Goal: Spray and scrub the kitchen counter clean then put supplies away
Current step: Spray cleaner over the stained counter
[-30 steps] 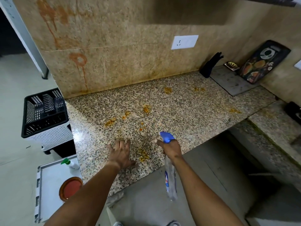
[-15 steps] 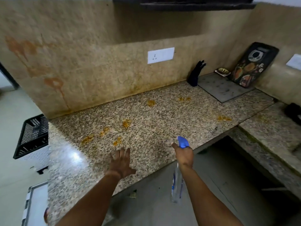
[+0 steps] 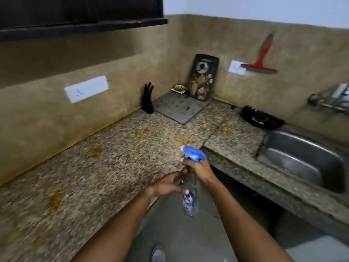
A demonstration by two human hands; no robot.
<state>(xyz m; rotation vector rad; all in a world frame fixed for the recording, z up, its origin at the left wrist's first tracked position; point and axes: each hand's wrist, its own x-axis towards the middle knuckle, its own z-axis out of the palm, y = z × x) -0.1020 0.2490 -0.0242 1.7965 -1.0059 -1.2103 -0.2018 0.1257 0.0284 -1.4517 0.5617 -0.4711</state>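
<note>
The right hand (image 3: 199,168) is gripping the spray bottle (image 3: 190,188) at its neck, the left hand (image 3: 171,184) is cupping its body, so the nozzle should be aiming at the orange stains (image 3: 187,142) at 12 o'clock on the counter (image 3: 113,167).

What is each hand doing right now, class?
Left hand: fingers curled round the spray bottle body, holding it.
Right hand: grips the bottle's neck under the blue trigger head.

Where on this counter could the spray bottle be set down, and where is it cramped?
Freest: the wide granite counter between the backsplash and its front edge, bare but spotted with orange stains. A smaller patch lies between the grey mat and the sink. Crowded: the back corner with the knife block, mat, leaning board and small dish.
</note>
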